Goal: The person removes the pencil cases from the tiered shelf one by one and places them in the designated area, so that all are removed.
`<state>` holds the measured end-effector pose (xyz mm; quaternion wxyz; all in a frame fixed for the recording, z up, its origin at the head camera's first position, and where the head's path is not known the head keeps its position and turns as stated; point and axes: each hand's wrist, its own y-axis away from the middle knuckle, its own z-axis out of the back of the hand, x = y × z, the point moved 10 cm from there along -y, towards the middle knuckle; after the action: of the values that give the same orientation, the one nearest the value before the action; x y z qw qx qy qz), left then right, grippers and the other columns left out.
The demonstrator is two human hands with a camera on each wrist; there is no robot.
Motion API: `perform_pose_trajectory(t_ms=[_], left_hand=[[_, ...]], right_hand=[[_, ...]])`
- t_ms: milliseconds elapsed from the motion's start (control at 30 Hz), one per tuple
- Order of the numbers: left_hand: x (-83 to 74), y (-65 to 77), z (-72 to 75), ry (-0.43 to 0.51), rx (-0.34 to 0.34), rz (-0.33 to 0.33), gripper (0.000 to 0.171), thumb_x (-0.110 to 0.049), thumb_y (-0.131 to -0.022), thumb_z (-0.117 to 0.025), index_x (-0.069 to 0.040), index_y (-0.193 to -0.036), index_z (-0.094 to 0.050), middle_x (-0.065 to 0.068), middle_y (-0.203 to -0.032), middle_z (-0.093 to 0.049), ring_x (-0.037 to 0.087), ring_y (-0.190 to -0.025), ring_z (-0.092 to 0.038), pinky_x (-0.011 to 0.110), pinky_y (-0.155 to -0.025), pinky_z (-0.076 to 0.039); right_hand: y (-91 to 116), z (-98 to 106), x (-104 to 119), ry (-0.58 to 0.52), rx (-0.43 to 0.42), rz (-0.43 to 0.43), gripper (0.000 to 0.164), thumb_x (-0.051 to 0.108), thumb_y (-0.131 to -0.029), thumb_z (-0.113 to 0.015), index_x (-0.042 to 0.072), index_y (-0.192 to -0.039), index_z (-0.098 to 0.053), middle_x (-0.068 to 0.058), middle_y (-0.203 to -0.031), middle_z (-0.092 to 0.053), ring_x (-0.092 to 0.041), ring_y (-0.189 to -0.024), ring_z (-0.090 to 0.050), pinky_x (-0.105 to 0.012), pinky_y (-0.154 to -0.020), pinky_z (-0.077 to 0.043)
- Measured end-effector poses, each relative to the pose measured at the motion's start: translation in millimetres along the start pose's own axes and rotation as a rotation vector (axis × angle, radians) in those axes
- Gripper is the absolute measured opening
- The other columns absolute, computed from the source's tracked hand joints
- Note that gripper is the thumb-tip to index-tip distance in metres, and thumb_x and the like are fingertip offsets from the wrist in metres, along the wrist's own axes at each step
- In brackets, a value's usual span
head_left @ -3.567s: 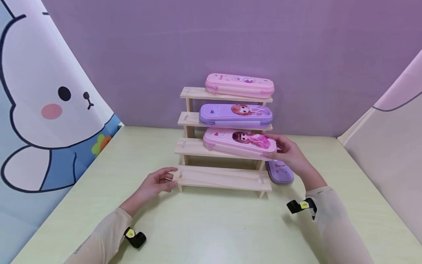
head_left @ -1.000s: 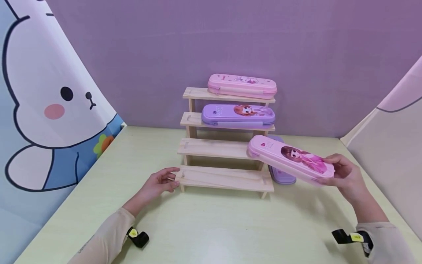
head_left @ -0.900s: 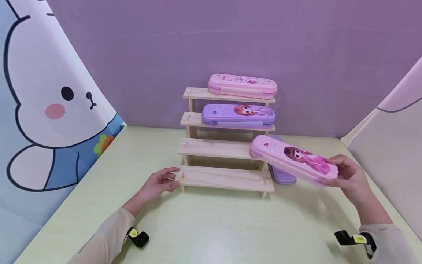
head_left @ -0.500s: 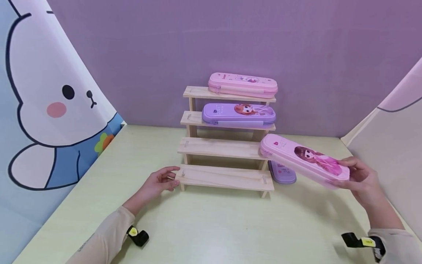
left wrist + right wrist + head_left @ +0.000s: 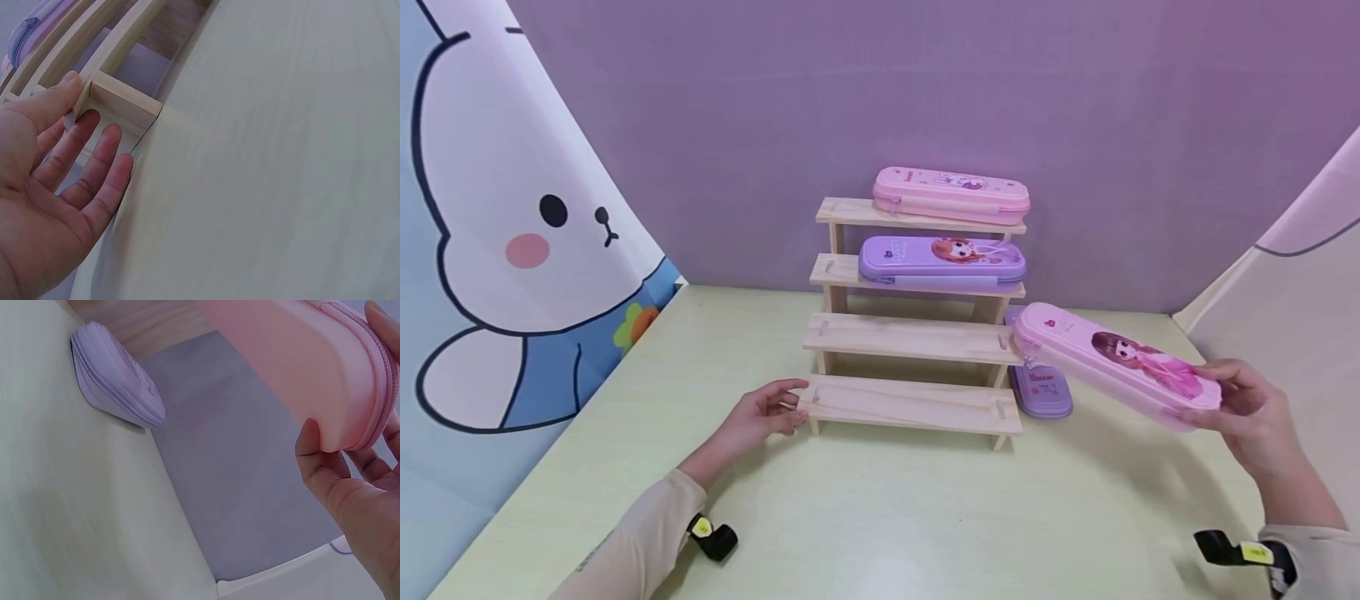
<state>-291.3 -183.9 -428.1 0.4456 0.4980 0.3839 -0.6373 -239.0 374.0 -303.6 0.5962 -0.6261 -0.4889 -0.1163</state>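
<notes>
My right hand (image 5: 1255, 421) grips the right end of a pink pencil case (image 5: 1120, 362) with a doll picture on its lid. The case is held in the air, slanting down to the right, its left end beside the stepped wooden stand (image 5: 910, 404). In the right wrist view my thumb and fingers hold the rounded zip end of the pink pencil case (image 5: 294, 362). My left hand (image 5: 767, 412) pinches the left end of the stand's lowest board, thumb and forefinger at the edge, as the left wrist view shows. The other fingers of the left hand (image 5: 69, 181) hang free.
A second pink pencil case (image 5: 951, 196) lies on the top step, and a purple pencil case (image 5: 940, 262) on the step below. Another purple case (image 5: 1041, 392) lies on the table (image 5: 880, 517) beside the stand's right side. A purple backdrop (image 5: 925, 83) stands behind.
My right hand has taken the pink case off the third step and carried it to the right, clear of the boards. The left hand stays at the stand's left end.
</notes>
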Motion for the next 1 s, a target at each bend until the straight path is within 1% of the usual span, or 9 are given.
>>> perform_pose_trajectory(t_ms=[67,167,300,400,467,633,833,900,1000], left_hand=[[0.8,-0.1,0.5,-0.001,-0.003,0.005,0.050,0.004,-0.092,-0.067,0.011,-0.138,-0.048,0.008,-0.100,-0.061,0.013,-0.082,-0.065,0.028,-0.071,-0.059],[2.2,-0.3,0.7,-0.002,0.000,0.014,0.050,0.004,-0.092,-0.067,0.010,-0.138,-0.048,0.009,-0.100,-0.061,0.013,-0.082,-0.065,0.029,-0.071,-0.059],[2.1,-0.2,0.5,-0.002,0.006,0.014,0.050,0.004,-0.092,-0.067,0.010,-0.139,-0.048,0.009,-0.101,-0.061,0.014,-0.082,-0.065,0.030,-0.071,-0.059],[1.0,-0.1,0.4,-0.001,0.007,0.010,0.050,0.004,-0.092,-0.067,0.010,-0.138,-0.048,0.009,-0.101,-0.061,0.015,-0.082,-0.065,0.030,-0.071,-0.059],[0.8,-0.3,0.3,-0.001,0.005,0.011,0.050,0.004,-0.092,-0.066,0.010,-0.138,-0.048,0.008,-0.100,-0.061,0.015,-0.082,-0.065,0.030,-0.071,-0.059],[1.3,-1.1,-0.1,-0.002,0.001,0.014,0.049,0.004,-0.092,-0.066,0.010,-0.138,-0.048,0.008,-0.100,-0.061,0.015,-0.081,-0.065,0.030,-0.071,-0.059],[1.1,-0.6,0.0,0.002,0.002,0.009,0.050,0.004,-0.092,-0.066,0.011,-0.138,-0.047,0.010,-0.101,-0.060,0.014,-0.082,-0.064,0.030,-0.071,-0.059],[1.5,-0.7,0.0,0.003,0.003,0.011,0.050,0.003,-0.093,-0.067,0.011,-0.138,-0.047,0.010,-0.102,-0.060,0.015,-0.083,-0.064,0.030,-0.072,-0.059],[2.8,-1.3,0.6,0.000,0.001,0.021,0.050,0.002,-0.093,-0.067,0.009,-0.138,-0.048,0.011,-0.102,-0.060,0.016,-0.084,-0.064,0.030,-0.072,-0.059]], right_hand=[[0.9,3.7,-0.1,-0.010,-0.021,0.001,0.044,-0.043,-0.072,-0.048,-0.022,-0.109,-0.057,-0.021,-0.110,-0.066,-0.024,-0.093,-0.069,-0.028,-0.076,-0.059],[2.9,10.6,-0.5,0.019,-0.079,-0.001,0.041,-0.041,-0.073,-0.053,-0.021,-0.108,-0.059,-0.020,-0.108,-0.066,-0.023,-0.090,-0.069,-0.027,-0.074,-0.059],[5.3,18.9,0.5,0.097,-0.168,-0.009,0.040,-0.040,-0.072,-0.056,-0.019,-0.106,-0.060,-0.018,-0.103,-0.068,-0.021,-0.085,-0.069,-0.025,-0.071,-0.059],[6.6,23.5,1.4,0.157,-0.226,-0.020,0.041,-0.041,-0.071,-0.055,-0.018,-0.105,-0.061,-0.016,-0.100,-0.069,-0.019,-0.083,-0.069,-0.024,-0.069,-0.059],[7.1,26.3,1.2,0.177,-0.261,-0.028,0.042,-0.042,-0.071,-0.054,-0.017,-0.104,-0.062,-0.015,-0.098,-0.070,-0.018,-0.082,-0.069,-0.023,-0.069,-0.059],[8.2,32.5,-1.0,0.169,-0.352,-0.046,0.046,-0.043,-0.070,-0.051,-0.014,-0.103,-0.064,-0.014,-0.097,-0.071,-0.017,-0.080,-0.069,-0.024,-0.068,-0.059],[10.2,39.6,-4.7,0.152,-0.467,-0.051,0.046,-0.043,-0.069,-0.052,-0.011,-0.099,-0.067,-0.012,-0.095,-0.070,-0.015,-0.081,-0.069,-0.023,-0.067,-0.059],[10.6,41.7,-5.1,0.176,-0.498,-0.055,0.046,-0.042,-0.069,-0.054,-0.010,-0.098,-0.068,-0.010,-0.096,-0.071,-0.014,-0.081,-0.068,-0.021,-0.066,-0.058],[10.5,44.8,-4.8,0.243,-0.553,-0.060,0.049,-0.042,-0.068,-0.053,-0.007,-0.097,-0.069,-0.006,-0.094,-0.073,-0.011,-0.080,-0.066,-0.018,-0.064,-0.057]])
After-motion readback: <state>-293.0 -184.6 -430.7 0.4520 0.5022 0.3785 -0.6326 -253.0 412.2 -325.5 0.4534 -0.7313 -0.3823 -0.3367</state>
